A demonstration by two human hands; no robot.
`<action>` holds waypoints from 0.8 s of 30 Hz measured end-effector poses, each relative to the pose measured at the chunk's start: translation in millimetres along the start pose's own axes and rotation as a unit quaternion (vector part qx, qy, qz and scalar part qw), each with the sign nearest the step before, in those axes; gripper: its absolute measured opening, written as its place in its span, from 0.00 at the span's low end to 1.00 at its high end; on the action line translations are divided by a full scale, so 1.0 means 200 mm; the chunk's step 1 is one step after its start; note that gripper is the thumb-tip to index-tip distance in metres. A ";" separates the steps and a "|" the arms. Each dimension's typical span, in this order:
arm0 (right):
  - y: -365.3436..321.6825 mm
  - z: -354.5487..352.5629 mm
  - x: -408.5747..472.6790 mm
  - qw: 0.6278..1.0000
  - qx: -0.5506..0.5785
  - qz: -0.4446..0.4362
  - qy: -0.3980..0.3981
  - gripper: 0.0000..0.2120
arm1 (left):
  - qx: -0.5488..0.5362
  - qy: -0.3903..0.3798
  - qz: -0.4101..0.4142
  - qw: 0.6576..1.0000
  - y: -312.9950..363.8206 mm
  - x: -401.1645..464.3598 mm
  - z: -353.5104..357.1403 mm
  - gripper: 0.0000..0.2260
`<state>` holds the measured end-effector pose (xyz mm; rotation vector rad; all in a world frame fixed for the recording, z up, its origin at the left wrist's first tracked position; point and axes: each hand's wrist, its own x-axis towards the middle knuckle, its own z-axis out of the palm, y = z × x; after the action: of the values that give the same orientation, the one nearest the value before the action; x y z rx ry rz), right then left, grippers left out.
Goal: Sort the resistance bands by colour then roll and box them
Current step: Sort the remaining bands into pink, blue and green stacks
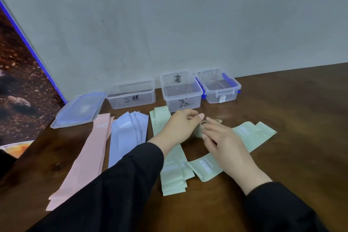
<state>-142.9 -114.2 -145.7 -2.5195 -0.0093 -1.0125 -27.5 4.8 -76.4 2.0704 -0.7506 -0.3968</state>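
Flat resistance bands lie sorted on the brown table: a pink pile (82, 158) at left, a pale blue pile (126, 135) beside it, a green pile (174, 173) in the middle. My left hand (178, 128) and my right hand (222, 141) meet over a small green roll (199, 130), fingers curled round it. A loose green band (252, 133) runs from under my right hand out to the right. Another green band (204, 168) lies near my right wrist.
Three clear plastic boxes stand open against the grey wall: left box (131, 94), middle box (180, 90), right box (219, 85) with blue clips. A clear lid (79, 109) lies at far left. A picture panel leans at the left edge.
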 end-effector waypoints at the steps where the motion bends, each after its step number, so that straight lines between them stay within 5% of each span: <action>1: -0.01 0.00 0.00 1.000 0.007 -0.012 -0.019 0.09 | -0.006 -0.007 -0.010 1.000 -0.01 0.01 0.01 0.18; 5: -0.01 0.04 -0.01 0.997 -0.037 -0.011 -0.068 0.16 | -0.076 -0.054 -0.049 0.994 -0.01 0.03 0.04 0.17; 10: -0.01 0.04 -0.01 0.999 -0.030 -0.001 -0.013 0.09 | -0.133 -0.075 -0.082 0.985 -0.02 0.04 0.03 0.13; 17: -0.03 0.02 -0.02 0.999 -0.037 0.022 -0.025 0.09 | -0.161 0.055 -0.049 0.984 -0.04 0.04 0.05 0.17; 24: -0.07 -0.03 0.00 0.999 -0.001 0.028 -0.017 0.13 | -0.251 0.092 -0.027 0.963 -0.03 0.00 0.06 0.19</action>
<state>-148.6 -104.1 -137.3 -2.5237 0.0515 -0.9473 -31.8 0.4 -88.5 1.6230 -0.4271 -0.3725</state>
